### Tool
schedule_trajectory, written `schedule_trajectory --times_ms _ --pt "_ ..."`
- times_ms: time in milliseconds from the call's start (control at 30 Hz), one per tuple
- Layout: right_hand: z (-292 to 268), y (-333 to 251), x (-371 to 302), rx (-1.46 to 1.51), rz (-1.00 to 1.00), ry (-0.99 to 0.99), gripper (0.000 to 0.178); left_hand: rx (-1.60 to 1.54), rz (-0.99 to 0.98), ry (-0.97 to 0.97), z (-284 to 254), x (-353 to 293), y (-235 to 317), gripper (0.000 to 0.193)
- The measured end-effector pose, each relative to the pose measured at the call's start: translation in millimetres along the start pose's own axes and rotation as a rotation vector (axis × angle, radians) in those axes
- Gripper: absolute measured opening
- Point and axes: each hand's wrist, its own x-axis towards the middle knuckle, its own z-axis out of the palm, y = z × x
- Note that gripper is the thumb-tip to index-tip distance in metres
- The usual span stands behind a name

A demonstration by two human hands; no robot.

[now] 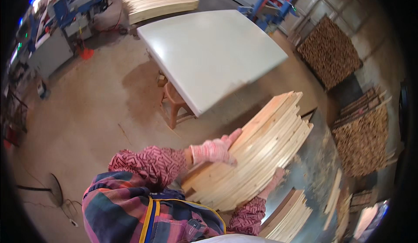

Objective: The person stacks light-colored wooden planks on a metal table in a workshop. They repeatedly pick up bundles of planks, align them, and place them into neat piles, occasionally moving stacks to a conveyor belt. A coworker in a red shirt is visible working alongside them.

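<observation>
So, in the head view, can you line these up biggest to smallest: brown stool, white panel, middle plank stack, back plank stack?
White panel
Middle plank stack
Back plank stack, farther off
Brown stool, partly hidden

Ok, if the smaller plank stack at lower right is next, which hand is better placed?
Probably the right hand: it is at the right edge of the larger plank stack, nearer the smaller plank stack. The gloved left hand is at the opposite edge, farther away.

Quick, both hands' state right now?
Left hand: open, on the left edge of the stacked boards.
Right hand: at their right edge; open or closed, can't tell.
</observation>
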Motion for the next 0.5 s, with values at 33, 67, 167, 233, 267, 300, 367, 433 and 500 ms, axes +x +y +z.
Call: schedule_trajectory --times_ms 33,67,167,233,267,300,367,433,500 --pt "-57 -2 19 0.036 0.000 -0.028 0.067 0.011 -0.046 -0.051 -41 -4 17 0.125" --pt "-61 2 47 -0.008 -0.043 -0.071 0.068 0.002 0.018 -0.031 -58 14 13 0.121" --pt "-7 6 66 -0.176 -0.017 -0.107 0.068 -0.252 0.140 0.034 -99 53 -32 0.104" --pt "-2 27 99 -0.172 0.068 -0.112 0.068 0.039 0.051 0.225 -120 117 -73 0.101" --pt "-4 48 124 -0.177 0.120 -0.133 0.068 0.178 -0.006 0.341 -127 133 -91 0.101" --pt "-15 71 158 -0.178 0.175 -0.159 0.068 0.149 -0.034 0.310 -126 135 -99 0.096" --pt "-40 107 208 -0.155 0.095 -0.198 0.068 0.087 -0.044 0.208 -139 116 -94 0.087" --pt "27 104 195 -0.146 0.065 -0.287 0.069 0.089 -0.059 0.233 -197 91 -87 0.084" --pt "20 99 206 -0.074 0.200 -0.303 0.070 0.129 -0.080 0.327 -202 83 -88 0.083"
